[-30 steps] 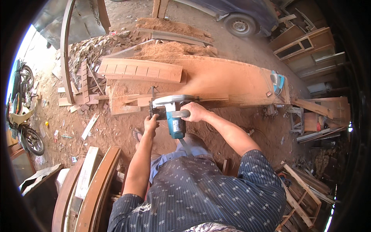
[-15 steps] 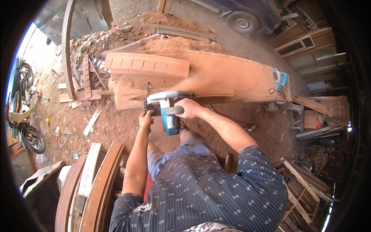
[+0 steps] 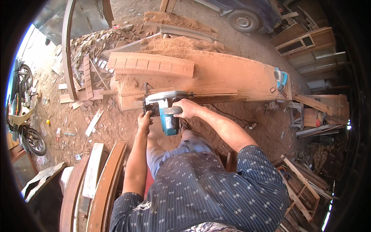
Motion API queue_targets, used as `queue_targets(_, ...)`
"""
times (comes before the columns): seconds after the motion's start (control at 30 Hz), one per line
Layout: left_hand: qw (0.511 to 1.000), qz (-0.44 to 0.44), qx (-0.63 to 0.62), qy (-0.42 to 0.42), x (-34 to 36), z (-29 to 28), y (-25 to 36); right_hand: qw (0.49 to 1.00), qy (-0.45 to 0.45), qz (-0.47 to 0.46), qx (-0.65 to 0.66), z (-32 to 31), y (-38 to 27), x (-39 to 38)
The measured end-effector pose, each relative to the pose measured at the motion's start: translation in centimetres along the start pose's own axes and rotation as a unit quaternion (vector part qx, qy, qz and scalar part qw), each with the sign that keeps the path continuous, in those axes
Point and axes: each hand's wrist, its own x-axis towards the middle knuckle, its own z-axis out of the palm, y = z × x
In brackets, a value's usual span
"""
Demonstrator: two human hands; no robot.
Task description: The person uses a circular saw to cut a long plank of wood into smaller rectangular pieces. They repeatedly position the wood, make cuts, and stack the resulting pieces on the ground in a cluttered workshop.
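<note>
The teal and grey handheld circular saw [image 3: 165, 110] sits at the near edge of the long reddish wooden plank [image 3: 232, 75], which lies across the sawdust-covered worktop [image 3: 127, 101] in front of the person. The right hand [image 3: 188, 108] is on top of the saw, its fingers [image 3: 181, 105] clamped around the grey upper handle. The left hand [image 3: 144, 118] holds the saw's left side lower down, fingers wrapped shut on the body just beside the metal blade guard [image 3: 167, 95] (the blade itself is hidden under the guard and dust). Both forearms reach forward from the patterned dark blue shirt.

Behind the saw, a panelled wooden board with square recesses [image 3: 151, 65] lies on the plank, and a heap of pale sawdust [image 3: 176, 43] rises beyond it. A second teal power tool [image 3: 281, 78] rests near the far right end of the plank, well apart from the hands. To the person's left, curved wooden rails [image 3: 103, 181] lean near the legs, offcuts litter the dirt floor, and a motorbike [image 3: 23, 116] stands at the left rim. A vehicle wheel [image 3: 243, 21] shows at the top.
</note>
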Motion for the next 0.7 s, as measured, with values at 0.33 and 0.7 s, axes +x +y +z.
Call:
queue_targets(0.33, 1.000, -0.001, -0.005, 0.027, 0.7, -2.9, 0.4, 0.999, -0.002, -0.020, 0.025, 0.7, -2.5, 1.9)
queue_targets(0.7, 0.981, -0.006, -0.192, 0.013, -0.1, -9.6, -0.4, 0.995, 0.075, -0.062, 0.032, 2.0, -4.6, 4.7)
